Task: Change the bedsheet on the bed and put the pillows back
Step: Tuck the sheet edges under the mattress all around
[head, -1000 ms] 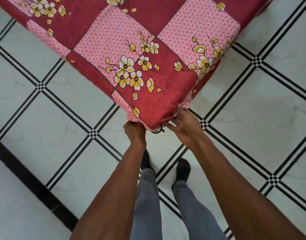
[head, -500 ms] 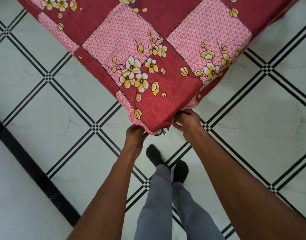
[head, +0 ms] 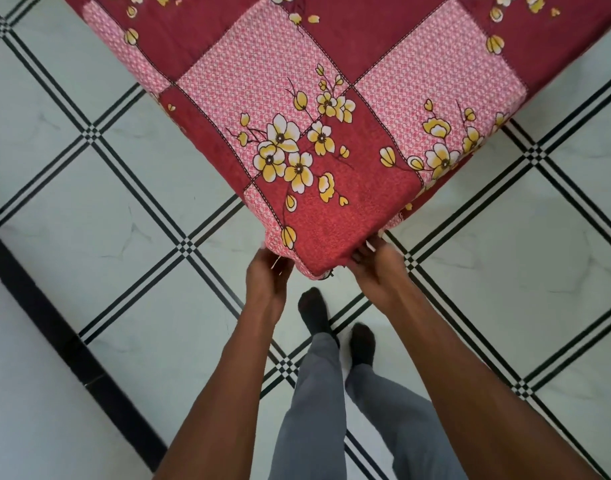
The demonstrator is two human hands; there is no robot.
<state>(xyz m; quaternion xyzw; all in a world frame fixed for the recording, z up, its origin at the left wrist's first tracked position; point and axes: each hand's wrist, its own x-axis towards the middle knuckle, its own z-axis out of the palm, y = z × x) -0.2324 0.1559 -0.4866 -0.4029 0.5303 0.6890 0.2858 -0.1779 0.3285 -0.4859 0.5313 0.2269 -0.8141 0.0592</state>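
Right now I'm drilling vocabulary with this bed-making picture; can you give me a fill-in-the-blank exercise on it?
1. Both hands, the left hand and the right hand, are at the ___ of the bed.
2. The flowers on the bedsheet are white and ___.
3. The person's trousers are ___.
4. The floor tiles have ___ lines between them.

Missing: corner; yellow; grey; black

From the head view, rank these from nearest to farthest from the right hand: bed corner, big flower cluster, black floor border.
1. Bed corner: just left of the right hand, which is at its edge.
2. Flower cluster: up on the sheet, further in.
3. Black border: far left on the floor.
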